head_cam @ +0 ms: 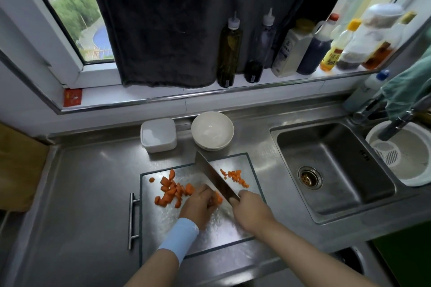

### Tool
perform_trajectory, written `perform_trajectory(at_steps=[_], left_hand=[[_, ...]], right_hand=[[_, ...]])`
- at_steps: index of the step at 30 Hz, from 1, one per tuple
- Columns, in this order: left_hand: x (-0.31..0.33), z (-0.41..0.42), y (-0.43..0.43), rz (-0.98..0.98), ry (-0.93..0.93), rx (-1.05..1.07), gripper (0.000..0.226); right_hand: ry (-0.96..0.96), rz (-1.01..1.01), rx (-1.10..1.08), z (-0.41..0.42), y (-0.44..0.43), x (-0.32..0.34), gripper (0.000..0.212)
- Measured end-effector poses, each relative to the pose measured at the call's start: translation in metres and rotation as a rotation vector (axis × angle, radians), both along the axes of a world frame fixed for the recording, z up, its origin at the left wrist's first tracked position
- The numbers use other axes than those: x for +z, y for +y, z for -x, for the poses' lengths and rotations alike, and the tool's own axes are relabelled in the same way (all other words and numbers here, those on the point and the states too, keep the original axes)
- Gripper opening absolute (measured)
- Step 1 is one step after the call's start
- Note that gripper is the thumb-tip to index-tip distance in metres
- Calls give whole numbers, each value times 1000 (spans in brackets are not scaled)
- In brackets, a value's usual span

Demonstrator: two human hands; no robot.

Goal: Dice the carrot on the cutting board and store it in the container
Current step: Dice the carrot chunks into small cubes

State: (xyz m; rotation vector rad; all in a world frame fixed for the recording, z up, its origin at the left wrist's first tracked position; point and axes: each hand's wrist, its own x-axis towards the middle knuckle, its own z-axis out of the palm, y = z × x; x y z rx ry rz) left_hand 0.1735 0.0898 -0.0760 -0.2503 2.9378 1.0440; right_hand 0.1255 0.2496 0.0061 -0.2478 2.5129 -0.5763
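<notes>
- The right hand point(250, 207) was closed round the handle of the knife point(215, 177). The blade slanted across the board with its tip pointing away toward the bowl.
- The left hand point(198, 204) had its fingers curled down on a carrot piece point(218, 198), holding it just beside the heel of the blade. A pale blue wristband point(179, 237) sat on that wrist.
- Dicing was judged to be in hand and roughly half done. Coarse chunks point(171, 190) lay heaped left of the left hand, and finer dice point(236, 176) lay right of the blade.
- Good practice for this step would be to keep the fingertips tucked behind the knuckles and the blade close to them, and to feed the piece in small advances.
- The cutting board point(210, 235) looked metallic and smooth, so pieces were judged liable to slide or roll under the knife.
- One stray slice point(151, 179) lay apart near the board's far left corner and would need collecting.
- The container point(158, 134), white and square, stood on the counter beyond the board's far left corner. It appeared open, with no carrot visible in it.
- A white bowl point(212, 129) stood beside the container, just past the knife tip, and might crowd the transfer.
- The sink point(333, 170) lay near the board's right side, so dice swept that way could be lost.
</notes>
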Motion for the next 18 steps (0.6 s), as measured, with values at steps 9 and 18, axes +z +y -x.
perform_trajectory(at_steps=[9, 18], left_hand=[[3, 19, -17, 132, -69, -253, 40], [0, 9, 5, 58, -138, 70, 12]], right_hand=[[3, 8, -72, 20, 10, 4, 30], [-40, -26, -76, 13, 14, -8, 31]])
